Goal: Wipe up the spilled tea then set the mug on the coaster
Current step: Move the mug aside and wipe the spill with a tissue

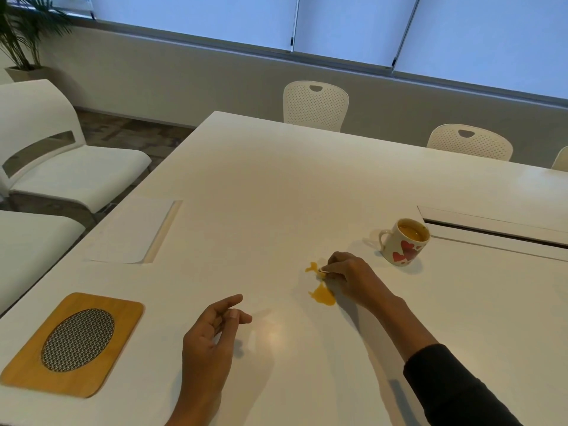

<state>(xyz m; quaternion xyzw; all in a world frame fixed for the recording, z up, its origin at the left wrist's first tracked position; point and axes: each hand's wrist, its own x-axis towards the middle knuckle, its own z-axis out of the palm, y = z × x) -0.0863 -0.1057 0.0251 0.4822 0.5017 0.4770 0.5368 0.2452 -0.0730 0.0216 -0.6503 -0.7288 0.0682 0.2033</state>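
Orange-brown spilled tea [322, 295] lies in two small puddles on the white table [261, 195]. My right hand [350, 278] rests on the spill, fingers closed on a small white wad of tissue [321, 273] pressed to the table between the puddles. A white mug with red hearts [404, 241], holding tea, stands upright just right of and beyond that hand, not touched. The wooden coaster with a woven oval centre [73, 344] lies at the near left. My left hand [209, 342] hovers over the table between coaster and spill, fingers loosely apart, holding nothing.
A flush cable hatch [135, 232] sits in the table's left part, and a long slotted panel [498, 232] lies behind the mug. White chairs [70, 173] stand along the left edge and chairs [315, 106] at the far side. A potted plant [21, 35] is in the far left corner.
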